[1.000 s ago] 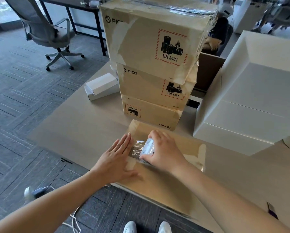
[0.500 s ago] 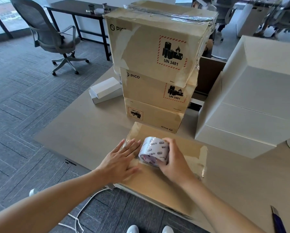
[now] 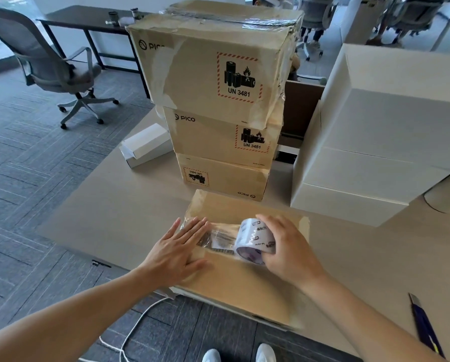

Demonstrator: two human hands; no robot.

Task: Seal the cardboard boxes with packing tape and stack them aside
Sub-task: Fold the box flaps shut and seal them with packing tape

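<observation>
A flat brown cardboard box (image 3: 244, 286) lies at the table's near edge. My left hand (image 3: 176, 249) presses flat on its top at the left, fingers straight, over the end of a clear strip of tape (image 3: 221, 237). My right hand (image 3: 286, 246) grips a white roll of packing tape (image 3: 255, 240) that stands on the box just right of the strip. Behind them rises a stack of three brown PICO boxes (image 3: 218, 100), the top one crossed with tape.
A large white box (image 3: 375, 158) stands at the right, a small white box (image 3: 145, 145) left of the stack. A blue utility knife (image 3: 424, 327) lies at the table's near right edge. A grey office chair (image 3: 51, 66) and a white cable (image 3: 129, 333) are on the floor at left.
My right hand has drawn the tape roll to the right across the box top, leaving a longer clear strip. My left hand stays pressed at the left end.
</observation>
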